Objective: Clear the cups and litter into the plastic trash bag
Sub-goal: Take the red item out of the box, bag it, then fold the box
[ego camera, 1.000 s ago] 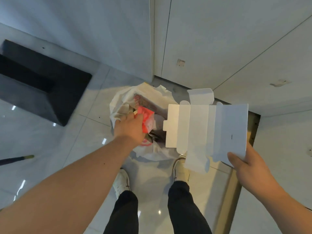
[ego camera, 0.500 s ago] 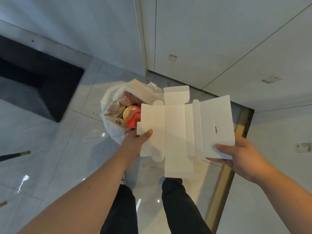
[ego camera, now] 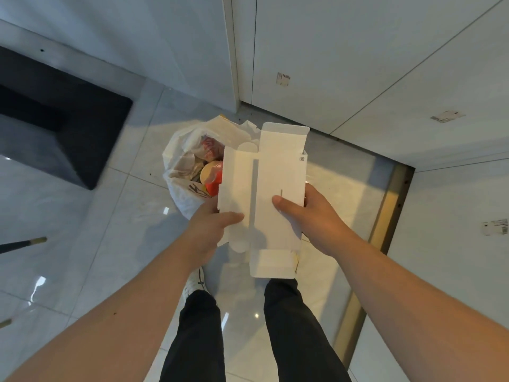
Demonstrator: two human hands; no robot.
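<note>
Both hands grip a flattened white cardboard box (ego camera: 275, 188), partly folded over on itself, held above the floor in front of the person. Left hand (ego camera: 209, 230) pinches the box's near-left edge, thumb on top, fingers hidden underneath. Right hand (ego camera: 311, 216) clamps the right side, thumb pressed on the top face near a small slit, fingers wrapped behind. End flaps stick out at far and near ends. Just left and far of the box, partly covered by it, sits an open white plastic trash bag (ego camera: 176, 194) on the glossy pale tiled floor (ego camera: 110, 216), holding a red wrapper (ego camera: 213, 183), a tan round cup lid (ego camera: 208, 172) and crumpled paper. Dark mat or recess (ego camera: 82, 139) at far left. Black trouser legs (ego camera: 198, 334) and one white shoe (ego camera: 194, 279) below the box. White wall panels (ego camera: 358, 64) far right.
</note>
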